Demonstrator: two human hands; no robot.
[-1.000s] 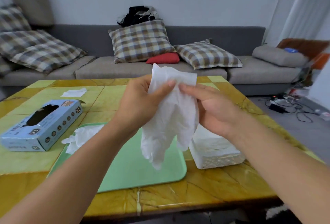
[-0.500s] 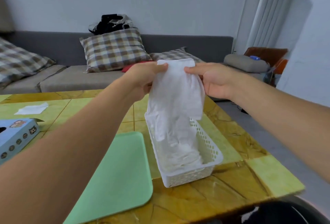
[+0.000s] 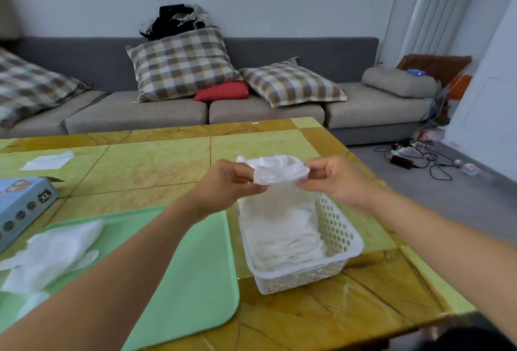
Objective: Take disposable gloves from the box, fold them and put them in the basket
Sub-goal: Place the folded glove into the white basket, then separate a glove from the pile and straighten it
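Centre frame, above the far end of the white perforated basket point(image 3: 340, 234): folded disposable glove point(image 3: 279, 170) pinched at either end, left hand point(image 3: 228, 189) and right hand point(image 3: 340, 180) each closed on it. Thin film, near weightless, limp, likely to spring open; best kept gripped at the folded edges. More gloves point(image 3: 282, 236) stacked inside; glove box point(image 3: 23, 205) left edge.

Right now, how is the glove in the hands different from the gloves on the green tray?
The held glove is bunched up, pinched by the left hand and right hand above the white basket. The loose gloves lie spread out on the green tray, untouched. Both are thin and white.
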